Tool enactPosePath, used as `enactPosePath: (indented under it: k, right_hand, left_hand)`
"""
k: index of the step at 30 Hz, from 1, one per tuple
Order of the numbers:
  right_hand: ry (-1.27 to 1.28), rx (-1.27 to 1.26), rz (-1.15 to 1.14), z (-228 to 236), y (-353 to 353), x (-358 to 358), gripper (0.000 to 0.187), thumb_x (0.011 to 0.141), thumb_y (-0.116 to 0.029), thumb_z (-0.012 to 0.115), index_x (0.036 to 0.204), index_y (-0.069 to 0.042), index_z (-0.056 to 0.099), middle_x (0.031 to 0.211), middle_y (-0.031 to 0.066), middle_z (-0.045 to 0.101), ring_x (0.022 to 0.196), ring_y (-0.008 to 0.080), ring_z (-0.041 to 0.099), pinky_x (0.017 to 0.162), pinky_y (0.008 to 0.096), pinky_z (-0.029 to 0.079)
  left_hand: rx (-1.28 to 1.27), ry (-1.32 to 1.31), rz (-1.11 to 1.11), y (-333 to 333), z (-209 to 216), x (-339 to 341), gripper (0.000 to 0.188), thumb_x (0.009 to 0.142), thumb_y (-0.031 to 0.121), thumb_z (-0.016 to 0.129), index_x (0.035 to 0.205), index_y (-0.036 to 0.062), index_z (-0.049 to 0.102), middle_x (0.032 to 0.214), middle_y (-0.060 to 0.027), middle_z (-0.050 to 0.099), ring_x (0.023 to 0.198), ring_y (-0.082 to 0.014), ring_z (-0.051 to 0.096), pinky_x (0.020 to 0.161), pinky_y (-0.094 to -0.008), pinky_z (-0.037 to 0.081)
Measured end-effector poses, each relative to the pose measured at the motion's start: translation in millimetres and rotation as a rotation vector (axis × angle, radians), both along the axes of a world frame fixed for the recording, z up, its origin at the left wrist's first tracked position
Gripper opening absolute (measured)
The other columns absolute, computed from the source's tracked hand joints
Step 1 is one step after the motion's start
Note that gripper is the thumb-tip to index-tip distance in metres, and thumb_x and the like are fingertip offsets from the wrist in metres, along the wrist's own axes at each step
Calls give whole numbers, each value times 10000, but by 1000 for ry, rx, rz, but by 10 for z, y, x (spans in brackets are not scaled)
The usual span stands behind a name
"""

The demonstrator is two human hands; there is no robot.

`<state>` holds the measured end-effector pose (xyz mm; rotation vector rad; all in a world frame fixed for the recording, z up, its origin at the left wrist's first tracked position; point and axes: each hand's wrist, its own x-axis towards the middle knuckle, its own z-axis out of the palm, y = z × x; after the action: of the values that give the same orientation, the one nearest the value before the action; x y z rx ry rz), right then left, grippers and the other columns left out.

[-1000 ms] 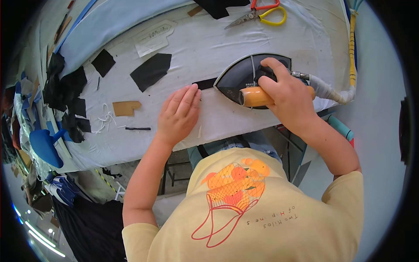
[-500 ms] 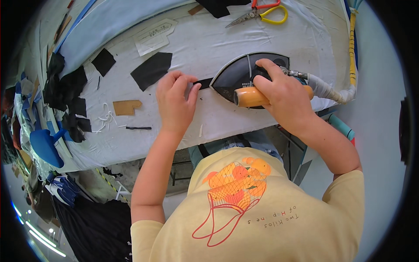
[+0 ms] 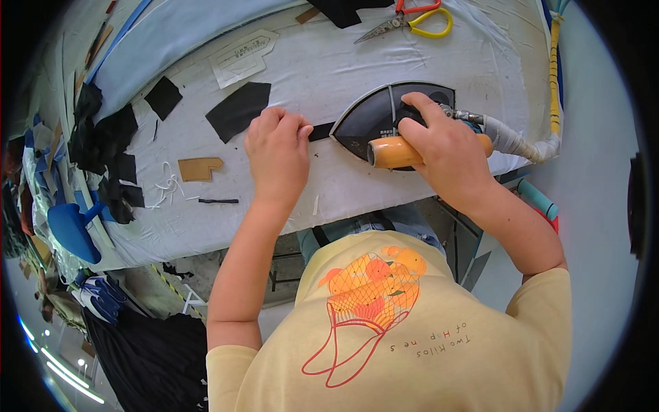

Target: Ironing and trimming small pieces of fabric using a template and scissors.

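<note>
My right hand (image 3: 449, 147) is wrapped round the orange handle of a steam iron (image 3: 360, 127), whose dark soleplate body rests on the white cloth with its tip toward the left. A narrow black fabric strip (image 3: 320, 131) comes out from under that tip. Its free end is pinched in the closed fingers of my left hand (image 3: 278, 151); the part beneath the iron is hidden. Just beyond my left hand lies a black fabric piece (image 3: 238, 111). To its left are a smaller black piece (image 3: 164, 97) and a brown card template (image 3: 200, 169).
Scissors (image 3: 412, 24) with red and yellow handles lie at the far side. A wrapped hose (image 3: 511, 141) runs from the iron to the right. A pale paper pattern (image 3: 244, 58), white threads (image 3: 167, 185) and black scraps (image 3: 113, 141) lie on the table; a blue board (image 3: 72, 233) juts at its left edge.
My left hand has turned slightly, its thumb and fingers closing together on the strip. The iron and my right hand stay in place.
</note>
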<state>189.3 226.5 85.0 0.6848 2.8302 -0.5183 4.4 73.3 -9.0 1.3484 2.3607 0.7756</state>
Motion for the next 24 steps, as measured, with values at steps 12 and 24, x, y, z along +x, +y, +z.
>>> enactPosePath:
  k: [12,24]
  right_hand:
    - [-51,-34,20,-23,-326,-449,178,780,-98,645,930,-102,549,1315,214,557,748,292,687,646,397,544]
    - [-50,-132,113,-5,-285,-554,204,771,-65,661,936,-97,545,975,126,568,729,305,676,631,403,541]
  left_hand:
    - [168,-242,172,-168,39,-241,91,883,49,673,969,50,643,954,-73,609,853,-190,580,756,-304,471]
    - [289,-177,313,-548,402,-386,105,924,29,634,1027,37,649,1016,-38,622,875,-131,566,801,-268,472]
